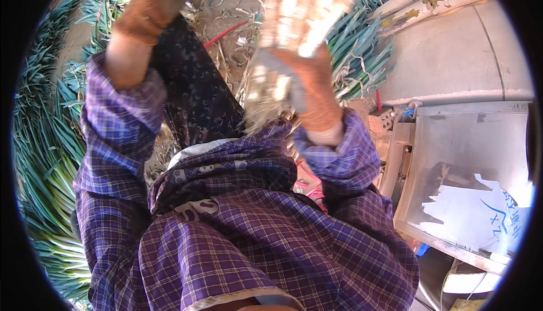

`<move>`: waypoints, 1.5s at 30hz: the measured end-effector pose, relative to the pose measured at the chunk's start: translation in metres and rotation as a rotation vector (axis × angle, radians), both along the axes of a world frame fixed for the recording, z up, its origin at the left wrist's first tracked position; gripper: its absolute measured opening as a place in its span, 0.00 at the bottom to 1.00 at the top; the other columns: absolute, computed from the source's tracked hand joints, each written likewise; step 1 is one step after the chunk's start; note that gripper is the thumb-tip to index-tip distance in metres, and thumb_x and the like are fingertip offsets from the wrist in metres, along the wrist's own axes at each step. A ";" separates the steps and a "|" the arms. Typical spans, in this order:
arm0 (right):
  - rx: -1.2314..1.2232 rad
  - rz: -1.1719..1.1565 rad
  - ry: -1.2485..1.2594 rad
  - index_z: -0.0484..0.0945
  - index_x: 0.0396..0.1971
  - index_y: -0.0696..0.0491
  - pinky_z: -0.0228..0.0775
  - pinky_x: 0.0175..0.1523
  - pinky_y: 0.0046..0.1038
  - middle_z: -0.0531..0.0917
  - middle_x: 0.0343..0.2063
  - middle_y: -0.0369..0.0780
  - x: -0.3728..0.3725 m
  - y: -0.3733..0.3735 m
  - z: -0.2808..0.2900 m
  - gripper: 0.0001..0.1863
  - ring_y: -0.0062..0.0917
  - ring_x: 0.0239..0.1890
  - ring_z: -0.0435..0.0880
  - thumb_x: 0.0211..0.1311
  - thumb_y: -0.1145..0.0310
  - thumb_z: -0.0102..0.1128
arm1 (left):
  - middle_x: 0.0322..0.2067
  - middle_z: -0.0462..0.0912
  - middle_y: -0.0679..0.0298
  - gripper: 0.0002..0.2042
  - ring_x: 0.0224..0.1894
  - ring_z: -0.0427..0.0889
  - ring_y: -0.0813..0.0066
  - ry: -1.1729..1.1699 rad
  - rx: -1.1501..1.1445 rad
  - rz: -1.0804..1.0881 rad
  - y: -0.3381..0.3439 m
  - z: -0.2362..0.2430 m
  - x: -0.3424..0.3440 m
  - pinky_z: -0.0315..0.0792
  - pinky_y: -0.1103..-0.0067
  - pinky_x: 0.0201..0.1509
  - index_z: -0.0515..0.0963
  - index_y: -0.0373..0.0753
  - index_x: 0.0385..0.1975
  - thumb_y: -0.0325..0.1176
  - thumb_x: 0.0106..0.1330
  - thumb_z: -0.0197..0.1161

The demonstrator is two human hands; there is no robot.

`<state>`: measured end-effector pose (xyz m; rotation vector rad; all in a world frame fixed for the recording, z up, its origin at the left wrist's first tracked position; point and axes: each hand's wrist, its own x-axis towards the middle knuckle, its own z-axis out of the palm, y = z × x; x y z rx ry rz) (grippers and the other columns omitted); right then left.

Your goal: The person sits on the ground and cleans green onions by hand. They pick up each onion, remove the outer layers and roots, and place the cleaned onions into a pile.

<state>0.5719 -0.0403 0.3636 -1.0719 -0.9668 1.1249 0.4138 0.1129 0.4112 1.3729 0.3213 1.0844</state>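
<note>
My left hand [155,2], in an orange glove, is raised at the top edge; its fingers are blurred and partly cut off. My right hand [305,79], in an orange and grey glove, grips a blurred bundle of pale, straw-like stalks [297,5] that reaches past the top edge, with a ragged pale mass [266,96] beside the wrist. Green leafy onion-like plants [356,50] lie behind the right hand, near a red strip [223,33] on the littered ground.
Long rows of green onion-like plants [51,141] line the left side. At the right are a concrete surface [447,56], a pale roll [435,5] and a metal box-like stand [464,141] with torn white paper. My patterned dark trouser leg [192,90] stretches forward between my arms.
</note>
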 end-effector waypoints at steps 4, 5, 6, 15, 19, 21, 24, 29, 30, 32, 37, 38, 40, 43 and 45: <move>-0.292 -0.311 0.081 0.78 0.40 0.60 0.73 0.47 0.28 0.81 0.38 0.48 0.066 -0.028 -0.128 0.13 0.32 0.41 0.81 0.55 0.72 0.57 | 0.64 0.58 0.45 0.29 0.67 0.58 0.50 -0.211 -0.218 -0.457 0.130 -0.075 -0.163 0.50 0.61 0.71 0.57 0.31 0.64 0.44 0.69 0.48; -0.419 -0.416 0.133 0.79 0.41 0.59 0.70 0.51 0.27 0.81 0.41 0.48 0.079 -0.046 -0.179 0.13 0.33 0.45 0.80 0.56 0.72 0.55 | 0.65 0.55 0.43 0.30 0.68 0.55 0.50 -0.199 -0.493 0.314 0.070 -0.052 -0.122 0.47 0.61 0.72 0.55 0.28 0.64 0.45 0.69 0.48; -0.512 -0.466 0.180 0.80 0.42 0.58 0.67 0.54 0.27 0.81 0.44 0.49 0.083 -0.062 -0.220 0.14 0.35 0.48 0.79 0.57 0.72 0.54 | 0.64 0.57 0.43 0.29 0.68 0.56 0.51 -0.176 -0.511 0.389 0.084 -0.072 -0.157 0.49 0.63 0.72 0.57 0.28 0.63 0.44 0.69 0.48; -0.519 0.016 -0.476 0.78 0.43 0.58 0.68 0.34 0.21 0.80 0.29 0.36 0.040 -0.098 -0.224 0.15 0.21 0.29 0.77 0.62 0.67 0.47 | 0.45 0.80 0.55 0.20 0.46 0.80 0.68 -0.002 -0.623 0.541 0.038 -0.264 -0.359 0.74 0.76 0.49 0.70 0.30 0.54 0.38 0.69 0.48; -0.815 -0.117 0.037 0.78 0.39 0.57 0.64 0.28 0.18 0.73 0.23 0.30 0.058 -0.114 -0.245 0.14 0.16 0.26 0.72 0.65 0.64 0.49 | 0.23 0.79 0.61 0.03 0.22 0.76 0.74 1.563 0.504 0.906 0.007 -0.370 -0.368 0.69 0.73 0.27 0.78 0.41 0.27 0.32 0.57 0.63; -0.878 0.066 -0.243 0.77 0.34 0.57 0.67 0.31 0.21 0.75 0.25 0.31 0.064 -0.099 -0.220 0.12 0.20 0.29 0.75 0.65 0.65 0.47 | 0.30 0.81 0.49 0.16 0.37 0.80 0.50 0.926 -0.575 1.158 -0.038 -0.409 -0.353 0.73 0.66 0.47 0.80 0.40 0.34 0.45 0.53 0.61; -1.080 0.106 -0.282 0.76 0.30 0.56 0.71 0.35 0.24 0.77 0.28 0.34 0.046 -0.097 -0.142 0.12 0.25 0.33 0.78 0.65 0.65 0.47 | 0.54 0.69 0.45 0.30 0.57 0.67 0.44 1.368 -0.597 1.085 -0.054 -0.365 -0.303 0.66 0.54 0.55 0.66 0.44 0.59 0.50 0.57 0.60; -0.544 -0.215 -0.968 0.73 0.44 0.57 0.74 0.37 0.26 0.77 0.36 0.38 0.086 -0.079 -0.090 0.17 0.22 0.36 0.76 0.59 0.63 0.59 | 0.59 0.60 0.42 0.33 0.59 0.62 0.40 1.522 -0.529 0.831 -0.052 -0.335 -0.247 0.64 0.48 0.55 0.60 0.56 0.64 0.57 0.59 0.58; -0.274 -0.275 -1.028 0.72 0.47 0.59 0.74 0.39 0.24 0.78 0.35 0.37 0.048 -0.051 -0.061 0.19 0.21 0.34 0.77 0.60 0.65 0.58 | 0.60 0.60 0.42 0.33 0.59 0.62 0.40 1.534 -0.538 0.861 -0.055 -0.340 -0.238 0.64 0.48 0.55 0.61 0.56 0.63 0.56 0.58 0.60; -0.175 -0.205 -0.932 0.70 0.50 0.62 0.71 0.48 0.25 0.77 0.39 0.42 -0.028 0.005 -0.011 0.21 0.26 0.40 0.78 0.65 0.62 0.56 | 0.61 0.58 0.43 0.32 0.59 0.61 0.40 1.565 -0.542 0.924 -0.054 -0.347 -0.228 0.63 0.47 0.54 0.62 0.56 0.62 0.55 0.57 0.62; 0.318 0.138 -0.887 0.74 0.42 0.65 0.72 0.48 0.28 0.78 0.40 0.45 -0.193 0.087 -0.023 0.12 0.30 0.41 0.80 0.63 0.73 0.53 | 0.65 0.51 0.50 0.31 0.61 0.59 0.39 1.339 -0.522 0.932 -0.050 -0.374 -0.276 0.62 0.47 0.57 0.64 0.56 0.61 0.46 0.55 0.66; 0.451 0.175 -1.029 0.74 0.44 0.62 0.72 0.48 0.27 0.79 0.40 0.44 -0.227 0.101 -0.040 0.12 0.28 0.40 0.80 0.62 0.74 0.54 | 0.65 0.51 0.50 0.32 0.61 0.59 0.39 1.322 -0.540 0.977 -0.057 -0.375 -0.285 0.62 0.48 0.58 0.62 0.55 0.62 0.44 0.56 0.66; 0.147 0.457 -0.828 0.74 0.47 0.57 0.70 0.52 0.28 0.79 0.43 0.45 -0.275 0.135 -0.099 0.15 0.30 0.45 0.80 0.59 0.72 0.56 | 0.63 0.57 0.49 0.35 0.58 0.64 0.43 1.398 -0.624 1.066 -0.070 -0.379 -0.294 0.65 0.56 0.57 0.57 0.50 0.65 0.41 0.57 0.65; -0.073 0.506 -1.239 0.65 0.52 0.68 0.65 0.57 0.40 0.73 0.49 0.59 -0.288 0.200 -0.236 0.32 0.48 0.53 0.73 0.53 0.61 0.60 | 0.57 0.65 0.47 0.37 0.56 0.67 0.49 1.171 -0.633 1.025 -0.074 -0.381 -0.282 0.66 0.61 0.56 0.56 0.46 0.65 0.42 0.56 0.65; -0.175 0.497 -1.373 0.65 0.52 0.66 0.64 0.56 0.43 0.73 0.48 0.57 -0.294 0.202 -0.263 0.33 0.50 0.52 0.73 0.53 0.56 0.60 | 0.49 0.71 0.44 0.35 0.54 0.68 0.46 1.125 -0.684 1.142 -0.077 -0.383 -0.268 0.64 0.57 0.55 0.60 0.39 0.61 0.45 0.53 0.64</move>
